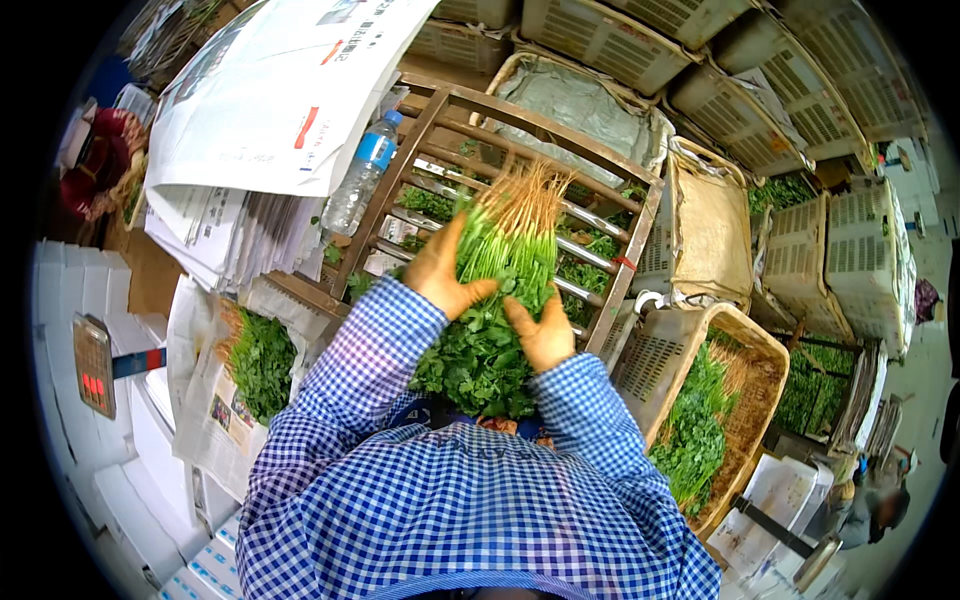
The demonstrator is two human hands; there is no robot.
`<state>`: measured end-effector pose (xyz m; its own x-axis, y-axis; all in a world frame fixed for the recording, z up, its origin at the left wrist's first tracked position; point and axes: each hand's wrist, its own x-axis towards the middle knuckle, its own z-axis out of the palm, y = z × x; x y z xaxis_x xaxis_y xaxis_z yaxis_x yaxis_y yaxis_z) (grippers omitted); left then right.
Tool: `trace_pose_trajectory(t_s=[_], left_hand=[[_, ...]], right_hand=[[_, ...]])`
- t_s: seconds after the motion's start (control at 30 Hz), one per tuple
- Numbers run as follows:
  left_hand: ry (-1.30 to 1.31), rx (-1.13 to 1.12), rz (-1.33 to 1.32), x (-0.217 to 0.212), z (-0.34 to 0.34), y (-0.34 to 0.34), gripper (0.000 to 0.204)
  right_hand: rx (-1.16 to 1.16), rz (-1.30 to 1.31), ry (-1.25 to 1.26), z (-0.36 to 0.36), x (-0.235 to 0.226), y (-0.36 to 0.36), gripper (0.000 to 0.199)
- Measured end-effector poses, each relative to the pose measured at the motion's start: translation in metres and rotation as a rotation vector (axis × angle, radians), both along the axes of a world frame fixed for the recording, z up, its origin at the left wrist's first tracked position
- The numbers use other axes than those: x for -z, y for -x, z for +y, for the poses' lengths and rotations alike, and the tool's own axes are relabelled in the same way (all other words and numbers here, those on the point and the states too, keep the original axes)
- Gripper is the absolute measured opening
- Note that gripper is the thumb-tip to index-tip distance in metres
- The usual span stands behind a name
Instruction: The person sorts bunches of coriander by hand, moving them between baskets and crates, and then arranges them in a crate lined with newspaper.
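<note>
A big bunch of coriander (505, 250) lies over a brown metal rack (428, 125), its pale roots pointing away from me and its leaves toward my body. From the left side, my left hand (445, 275) grips the bunch, the thumb lying across the stems. My right hand (543, 328) holds it from the right, a little nearer to me, with the thumb on the leaves. Both hands look covered by tan gloves. The fingers under the bunch are hidden. Loose green leaves show between the bars of the rack.
Left of the rack stand a water bottle (362, 175) and a paper stack (235, 235). Another coriander bunch (262, 368) lies on newspaper beside a scale display (95, 366). At right, a plastic crate (760, 345) holds more coriander. Stacked crates (610, 45) fill the back.
</note>
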<state>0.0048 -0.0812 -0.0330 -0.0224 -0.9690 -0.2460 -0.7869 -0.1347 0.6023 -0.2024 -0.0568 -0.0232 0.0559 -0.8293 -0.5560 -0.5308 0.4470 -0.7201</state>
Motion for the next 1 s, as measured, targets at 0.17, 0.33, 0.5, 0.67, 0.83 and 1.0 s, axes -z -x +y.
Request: trace_pose_trajectory(t_s=[0.17, 0.33, 0.5, 0.67, 0.83, 1.0], left_hand=[[-0.032, -0.124, 0.126, -0.005, -0.008, 0.014, 0.120], [0.168, -0.165, 0.260, -0.078, 0.019, 0.034, 0.125], [-0.108, -0.232, -0.003, -0.010, 0.011, 0.032, 0.128], [0.056, -0.179, 0.041, 0.015, 0.004, 0.021, 0.130], [0.101, -0.195, 0.136, 0.014, 0.012, 0.017, 0.124], [0.051, -0.177, 0.117, 0.014, 0.006, 0.019, 0.126]], right_hand=[[0.089, -0.349, -0.030, -0.006, 0.012, -0.007, 0.076], [0.198, -0.482, 0.043, 0.017, -0.029, 0.005, 0.059], [0.252, -0.506, -0.008, 0.012, 0.007, 0.003, 0.064], [0.208, -0.513, -0.111, 0.000, 0.017, 0.009, 0.067], [0.173, -0.448, 0.036, 0.011, 0.037, 0.006, 0.065], [0.317, -0.528, -0.096, 0.005, 0.035, 0.004, 0.055]])
